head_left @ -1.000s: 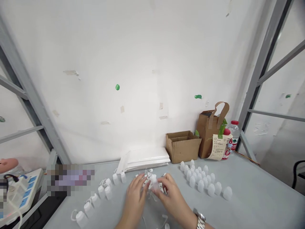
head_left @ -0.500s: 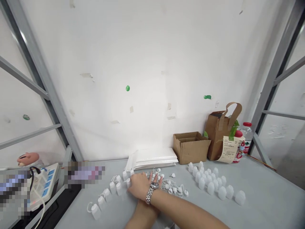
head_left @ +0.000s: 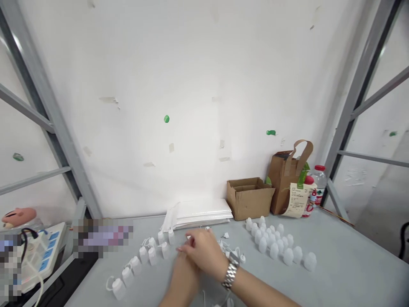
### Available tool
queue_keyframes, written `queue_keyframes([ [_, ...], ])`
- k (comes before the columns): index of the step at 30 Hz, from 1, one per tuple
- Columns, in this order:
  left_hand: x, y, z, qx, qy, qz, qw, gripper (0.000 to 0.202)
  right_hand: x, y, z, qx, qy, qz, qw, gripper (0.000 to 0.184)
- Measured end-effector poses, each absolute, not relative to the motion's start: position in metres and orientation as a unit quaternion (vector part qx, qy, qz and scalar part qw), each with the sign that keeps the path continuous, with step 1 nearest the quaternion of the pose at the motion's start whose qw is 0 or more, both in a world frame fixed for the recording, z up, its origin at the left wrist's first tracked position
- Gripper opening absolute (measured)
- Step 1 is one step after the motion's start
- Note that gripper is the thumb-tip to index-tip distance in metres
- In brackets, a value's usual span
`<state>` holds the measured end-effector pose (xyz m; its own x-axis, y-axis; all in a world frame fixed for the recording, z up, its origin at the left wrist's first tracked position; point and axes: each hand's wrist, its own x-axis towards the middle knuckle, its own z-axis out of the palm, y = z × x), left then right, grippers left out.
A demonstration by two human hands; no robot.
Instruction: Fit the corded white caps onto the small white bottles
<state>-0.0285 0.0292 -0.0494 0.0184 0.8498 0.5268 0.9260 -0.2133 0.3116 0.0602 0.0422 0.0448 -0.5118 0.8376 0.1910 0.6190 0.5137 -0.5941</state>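
"What lies left of the hands?"

"Farthest out, a power strip (head_left: 46, 256). Nearer, capped white bottles (head_left: 136, 265) stand in a slanting row on the worktop (head_left: 159, 290), several with cords looped at their tops; the closest is just left of the hands, apart from them."

"And the left hand (head_left: 186, 261)?"

"It lies beneath the right one, mostly covered; whether it grips anything cannot be told."

"Behind it?"

"A stack of flat white packets (head_left: 200, 212)."

"The right hand (head_left: 206, 251)?"

"It crosses over the left, fingers loosely bent, thumb and forefinger apart. A metal watch (head_left: 230, 275) circles that wrist."

"Farther right?"

"White corded caps (head_left: 236, 252) lie just beside the right hand. A cardboard box (head_left: 251, 202) stands beyond it, then frosted rounded pieces (head_left: 274, 250) well to its right, and a paper bag (head_left: 281, 183) behind those."
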Motion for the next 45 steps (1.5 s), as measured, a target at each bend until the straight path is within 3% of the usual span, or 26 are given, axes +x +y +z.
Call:
queue_keyframes([
  [5,-0.035,0.017,-0.026,-0.697,-0.648,-0.306,0.032,0.027,0.152,0.061,0.052,-0.547,-0.782,0.084,0.288,0.016],
  [11,-0.03,0.015,-0.013,-0.634,-0.707,-0.298,-0.094,0.028,0.233,0.069,0.022,-0.641,-0.722,-0.057,0.256,0.008],
  [19,-0.033,0.014,-0.011,-0.602,-0.726,-0.306,-0.133,0.027,0.238,0.063,0.006,-0.643,-0.73,-0.141,0.182,0.01],
  [26,-0.031,0.013,-0.008,-0.605,-0.732,-0.285,-0.128,0.019,0.232,0.061,0.0,-0.618,-0.751,-0.161,0.169,0.01],
  [35,-0.027,0.009,-0.001,-0.623,-0.728,-0.249,-0.14,0.027,0.211,0.049,-0.006,-0.569,-0.784,-0.117,0.217,0.013],
  [45,-0.031,0.013,-0.004,-0.612,-0.71,-0.307,-0.165,0.024,0.203,0.045,0.001,-0.557,-0.797,-0.073,0.223,0.007],
])
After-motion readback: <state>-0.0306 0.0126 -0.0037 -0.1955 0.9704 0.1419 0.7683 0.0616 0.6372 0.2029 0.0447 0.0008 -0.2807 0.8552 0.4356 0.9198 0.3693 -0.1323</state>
